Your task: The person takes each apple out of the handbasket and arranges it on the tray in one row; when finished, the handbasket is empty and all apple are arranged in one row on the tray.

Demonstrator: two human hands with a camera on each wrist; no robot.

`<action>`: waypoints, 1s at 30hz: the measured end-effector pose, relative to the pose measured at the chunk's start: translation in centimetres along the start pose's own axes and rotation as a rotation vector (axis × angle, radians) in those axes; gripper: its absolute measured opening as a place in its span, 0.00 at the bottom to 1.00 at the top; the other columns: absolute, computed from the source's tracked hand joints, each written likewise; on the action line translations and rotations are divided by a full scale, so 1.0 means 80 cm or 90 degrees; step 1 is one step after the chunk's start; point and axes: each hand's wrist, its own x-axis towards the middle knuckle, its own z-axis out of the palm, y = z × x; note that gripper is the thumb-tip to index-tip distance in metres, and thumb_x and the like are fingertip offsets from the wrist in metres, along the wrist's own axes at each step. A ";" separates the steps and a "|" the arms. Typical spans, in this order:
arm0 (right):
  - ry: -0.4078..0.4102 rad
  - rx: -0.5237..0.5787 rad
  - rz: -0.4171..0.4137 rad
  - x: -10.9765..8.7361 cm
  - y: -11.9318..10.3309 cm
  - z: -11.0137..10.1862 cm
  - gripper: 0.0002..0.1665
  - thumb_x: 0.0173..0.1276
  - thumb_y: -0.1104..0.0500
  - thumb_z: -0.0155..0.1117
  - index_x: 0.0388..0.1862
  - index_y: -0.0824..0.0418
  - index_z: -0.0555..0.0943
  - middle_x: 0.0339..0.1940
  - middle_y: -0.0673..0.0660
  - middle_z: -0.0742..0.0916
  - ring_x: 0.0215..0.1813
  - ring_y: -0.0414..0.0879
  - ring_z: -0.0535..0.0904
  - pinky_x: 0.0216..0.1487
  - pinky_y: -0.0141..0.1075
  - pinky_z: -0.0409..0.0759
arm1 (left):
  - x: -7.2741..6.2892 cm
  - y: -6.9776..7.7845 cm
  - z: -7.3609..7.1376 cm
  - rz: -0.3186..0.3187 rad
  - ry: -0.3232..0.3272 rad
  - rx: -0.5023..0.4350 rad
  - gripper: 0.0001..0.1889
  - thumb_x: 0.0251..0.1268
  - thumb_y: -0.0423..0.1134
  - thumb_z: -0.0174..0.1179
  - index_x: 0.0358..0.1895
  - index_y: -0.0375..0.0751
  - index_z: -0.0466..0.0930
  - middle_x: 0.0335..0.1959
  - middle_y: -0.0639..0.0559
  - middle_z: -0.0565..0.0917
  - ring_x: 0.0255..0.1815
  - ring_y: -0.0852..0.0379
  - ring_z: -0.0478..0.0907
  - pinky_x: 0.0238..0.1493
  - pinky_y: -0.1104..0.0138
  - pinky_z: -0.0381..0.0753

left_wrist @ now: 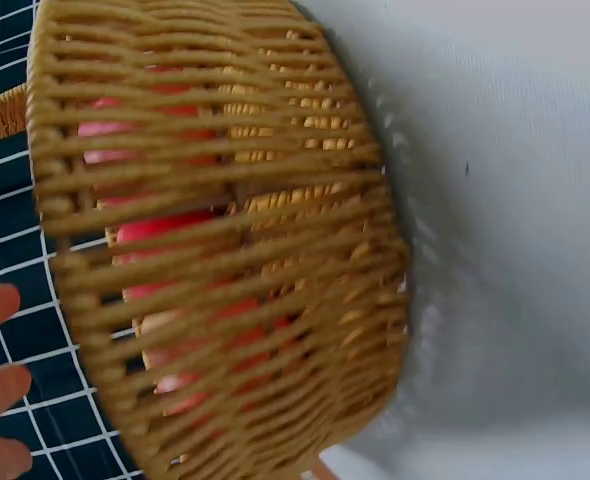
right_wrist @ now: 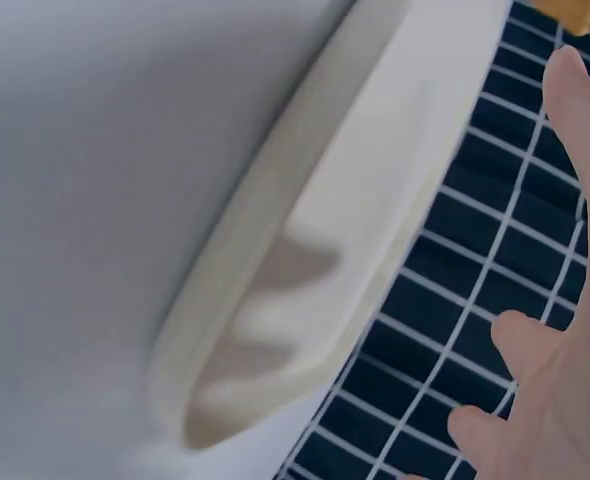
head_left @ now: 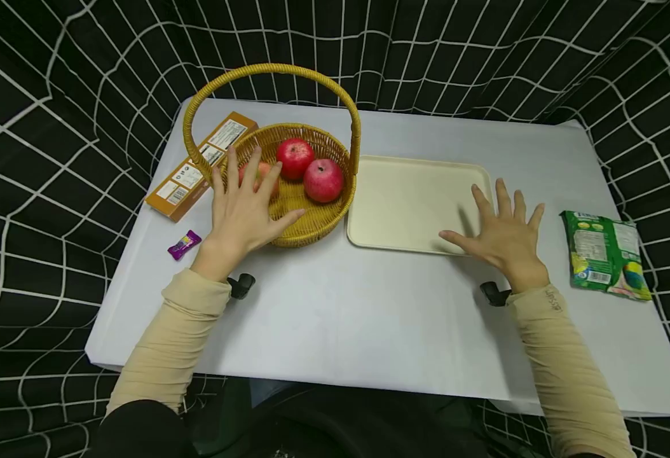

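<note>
In the head view my left hand [head_left: 240, 213] spreads its fingers over the near left part of a yellow wicker basket [head_left: 312, 236] with a tall arched handle. Inside are red apples: one at the back [head_left: 295, 158], one on the right [head_left: 323, 180] and one [head_left: 266, 178] partly hidden behind my left fingers. The left wrist view shows the basket's woven side [left_wrist: 225, 240] close up, red fruit glimpsed through its gaps. My right hand [head_left: 503, 235], fingers spread and holding nothing, hovers at the near right corner of a cream rectangular tray [head_left: 409, 203]. Its shadow falls on that tray.
Behind the basket, at left, lies a long brown box [head_left: 180, 184] with white labels. A small purple wrapped candy [head_left: 184, 245] is beside my left wrist. At the right edge of the white table [head_left: 358, 318] lies a green snack packet [head_left: 606, 254]. Black netted curtain surrounds the table.
</note>
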 end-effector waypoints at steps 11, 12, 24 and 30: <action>-0.103 -0.040 0.016 0.013 0.054 0.008 0.68 0.60 0.14 0.49 0.87 0.47 0.41 0.85 0.74 0.45 0.75 0.87 0.51 0.71 0.78 0.52 | 0.011 -0.011 -0.023 0.047 -0.059 0.016 0.49 0.65 0.75 0.53 0.83 0.50 0.56 0.86 0.38 0.49 0.86 0.28 0.33 0.81 0.29 0.46; -0.115 -0.045 0.014 0.016 0.058 0.008 0.68 0.60 0.14 0.49 0.87 0.48 0.41 0.85 0.75 0.45 0.75 0.88 0.51 0.70 0.78 0.53 | 0.012 -0.012 -0.024 0.049 -0.061 0.014 0.49 0.65 0.74 0.54 0.83 0.50 0.56 0.86 0.38 0.49 0.87 0.28 0.33 0.81 0.30 0.46; -0.196 -0.064 0.002 0.040 0.077 0.006 0.69 0.62 0.15 0.50 0.86 0.56 0.45 0.81 0.81 0.51 0.72 0.91 0.53 0.65 0.82 0.60 | 0.029 -0.015 -0.043 0.061 -0.150 0.038 0.46 0.70 0.70 0.52 0.84 0.52 0.53 0.86 0.38 0.50 0.86 0.27 0.33 0.80 0.31 0.53; -0.212 -0.051 0.007 0.048 0.078 0.013 0.71 0.61 0.14 0.51 0.87 0.55 0.43 0.81 0.81 0.52 0.72 0.90 0.53 0.65 0.81 0.59 | 0.042 -0.011 -0.055 0.061 -0.213 0.063 0.46 0.71 0.68 0.53 0.85 0.52 0.51 0.86 0.37 0.51 0.85 0.24 0.36 0.79 0.30 0.55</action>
